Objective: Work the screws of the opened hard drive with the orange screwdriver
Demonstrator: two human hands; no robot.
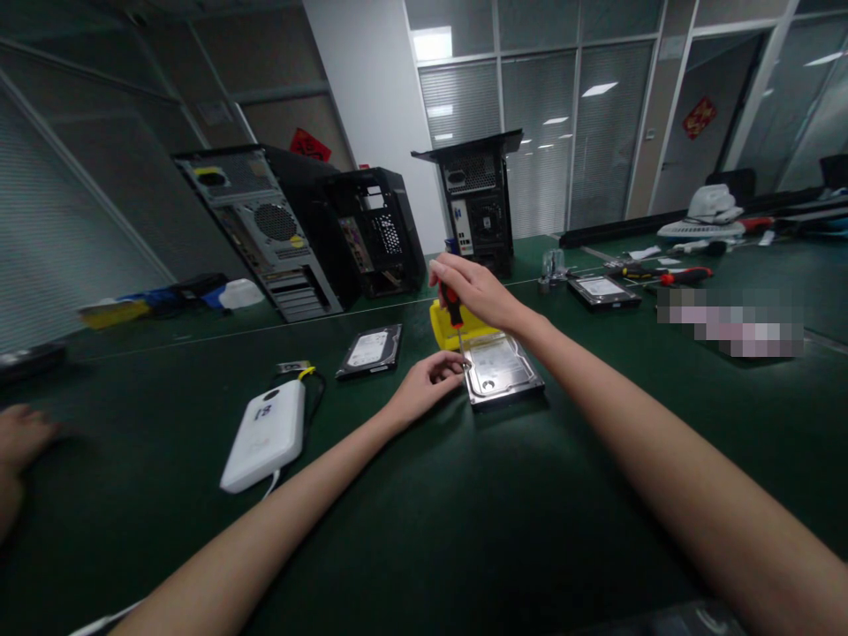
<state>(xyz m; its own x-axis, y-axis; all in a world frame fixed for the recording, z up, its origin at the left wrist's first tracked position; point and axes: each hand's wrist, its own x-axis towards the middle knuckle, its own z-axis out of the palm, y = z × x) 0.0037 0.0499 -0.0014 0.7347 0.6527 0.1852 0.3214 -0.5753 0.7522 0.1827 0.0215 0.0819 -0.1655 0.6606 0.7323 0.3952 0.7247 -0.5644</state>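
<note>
A silver hard drive (509,375) lies flat on the green table, its metal cover facing up. My right hand (473,287) is closed round the handle of a red and black screwdriver (453,305), held nearly upright. The screwdriver's tip meets the drive near its left edge. Curled fingers of my left hand (434,380) grip that same edge, right beside the tip; the exact finger contact is partly hidden. Just behind the drive is a yellow case or tray (442,327). Another hard drive (369,351), with a white label, lies to the left.
A white power bank (268,433) with a cable lies left. Computer cases (282,225) stand at the back. To the right are a third hard drive (602,290), red-handled pliers (685,276) and a blurred-out pink item (735,325). Another person's hand (26,437) rests at far left.
</note>
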